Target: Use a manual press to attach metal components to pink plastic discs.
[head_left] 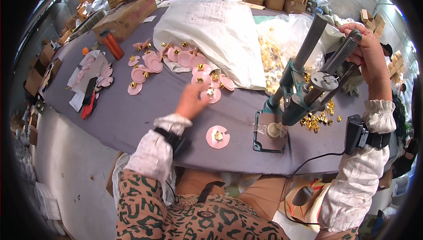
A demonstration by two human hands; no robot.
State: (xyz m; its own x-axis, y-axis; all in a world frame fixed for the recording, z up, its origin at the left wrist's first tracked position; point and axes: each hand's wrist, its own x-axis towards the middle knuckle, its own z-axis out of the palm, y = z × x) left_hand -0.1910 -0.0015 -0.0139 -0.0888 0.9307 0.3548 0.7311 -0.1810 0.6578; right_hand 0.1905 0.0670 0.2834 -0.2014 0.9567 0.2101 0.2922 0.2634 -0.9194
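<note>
My left hand (193,101), smeared by motion, is beside a pink disc with a gold piece on it (210,95), at the near edge of a loose group of such discs. Whether its fingers grip anything cannot be made out. One more pink disc (217,137), with a notch in its rim and a gold piece at its middle, lies alone nearer me. At the right, my right hand (368,55) is closed around the top end of the lever of a green hand press (294,108). A pale round block (274,130) sits on the press's base.
Loose gold pieces (315,122) lie beside the press. Behind are a white sack (211,24) and a clear bag of gold pieces (271,55). At the left stand an orange bottle (113,45), a cardboard box (125,17) and black-and-red scissors or a similar tool (89,103).
</note>
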